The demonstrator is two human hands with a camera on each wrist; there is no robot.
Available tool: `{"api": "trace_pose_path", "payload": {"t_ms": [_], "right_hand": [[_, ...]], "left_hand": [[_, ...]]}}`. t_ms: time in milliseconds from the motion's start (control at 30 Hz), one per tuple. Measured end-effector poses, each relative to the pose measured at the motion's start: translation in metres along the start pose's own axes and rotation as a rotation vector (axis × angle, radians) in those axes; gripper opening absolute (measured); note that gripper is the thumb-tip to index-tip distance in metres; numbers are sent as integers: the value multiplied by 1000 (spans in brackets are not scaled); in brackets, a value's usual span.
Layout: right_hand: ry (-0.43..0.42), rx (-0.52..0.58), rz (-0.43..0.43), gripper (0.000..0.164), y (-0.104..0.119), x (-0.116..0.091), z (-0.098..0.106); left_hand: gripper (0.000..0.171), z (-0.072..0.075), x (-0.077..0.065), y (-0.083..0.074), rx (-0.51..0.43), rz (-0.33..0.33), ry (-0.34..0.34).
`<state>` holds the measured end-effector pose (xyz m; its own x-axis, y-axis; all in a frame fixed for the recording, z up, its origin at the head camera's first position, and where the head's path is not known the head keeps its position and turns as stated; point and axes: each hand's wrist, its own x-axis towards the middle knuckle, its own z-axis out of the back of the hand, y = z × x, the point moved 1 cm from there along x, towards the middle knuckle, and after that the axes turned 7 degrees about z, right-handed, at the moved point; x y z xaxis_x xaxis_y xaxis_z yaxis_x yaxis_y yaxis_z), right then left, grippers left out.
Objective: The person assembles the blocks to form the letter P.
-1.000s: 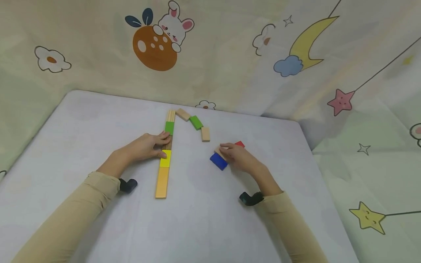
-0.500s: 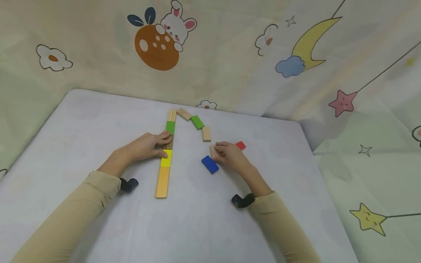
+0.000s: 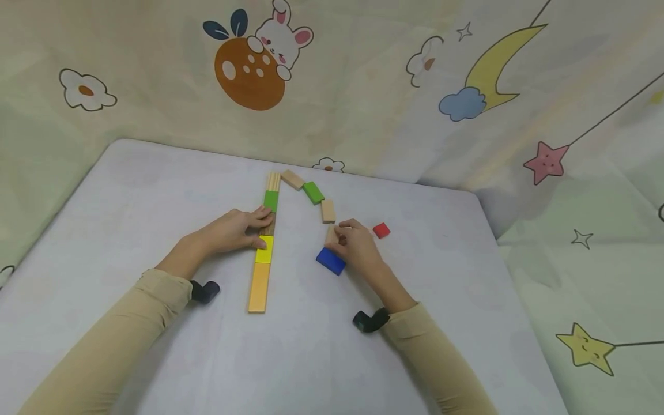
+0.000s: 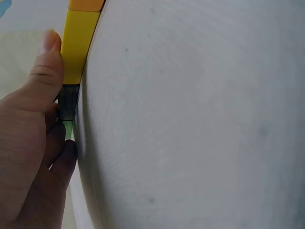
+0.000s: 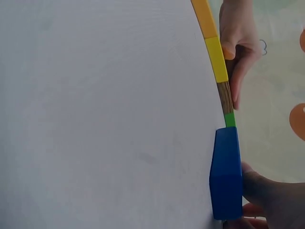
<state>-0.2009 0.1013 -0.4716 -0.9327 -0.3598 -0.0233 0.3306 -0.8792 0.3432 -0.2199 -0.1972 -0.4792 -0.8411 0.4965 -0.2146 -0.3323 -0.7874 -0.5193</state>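
Note:
In the head view a straight row of flat blocks runs away from the front. From near to far it has an orange block (image 3: 259, 288), a yellow block (image 3: 263, 255), a dark brown block (image 3: 267, 227), a green block (image 3: 271, 200) and grooved pale wood (image 3: 273, 181). My left hand (image 3: 228, 231) rests along its left side, thumb on the yellow block, fingertips by the brown and green ones. My right hand (image 3: 359, 245) pinches a plain wooden block (image 3: 330, 233), partly hidden by the fingers. Just in front of it lies a blue block (image 3: 331, 261), large in the right wrist view.
From the row's far end a curve of blocks bends right: a plain wooden block (image 3: 293, 179), a green block (image 3: 313, 192) and another plain block (image 3: 328, 211). A small red block (image 3: 381, 230) lies right of my right hand. The white table (image 3: 218, 357) meets a printed cloth behind.
My right hand has moved left, bringing the plain wooden block under the curve's end. The blue block has shifted left too, and the red block is fully uncovered. My left hand stays in place.

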Motion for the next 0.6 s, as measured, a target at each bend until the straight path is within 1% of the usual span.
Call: {"api": "trace_pose_path", "payload": {"t_ms": [167,300,433,533,600], "right_hand": [[-27,9,-28,57,4,-1,0],[7,23,-48,58,5,-2,2],[52,23,-35,51,4,-2,4],[56,11,-14,44,4,-1,4],[54,4,-14,44,4,-1,3]], "left_hand": [[76,0,1,0,-3,-5,3],[76,0,1,-1,-5,-6,5],[76,-1,1,0,-2,-7,0],[76,-1,1,1,1,-10,-6],[76,-1,1,1,-3,-13,-8]]}}
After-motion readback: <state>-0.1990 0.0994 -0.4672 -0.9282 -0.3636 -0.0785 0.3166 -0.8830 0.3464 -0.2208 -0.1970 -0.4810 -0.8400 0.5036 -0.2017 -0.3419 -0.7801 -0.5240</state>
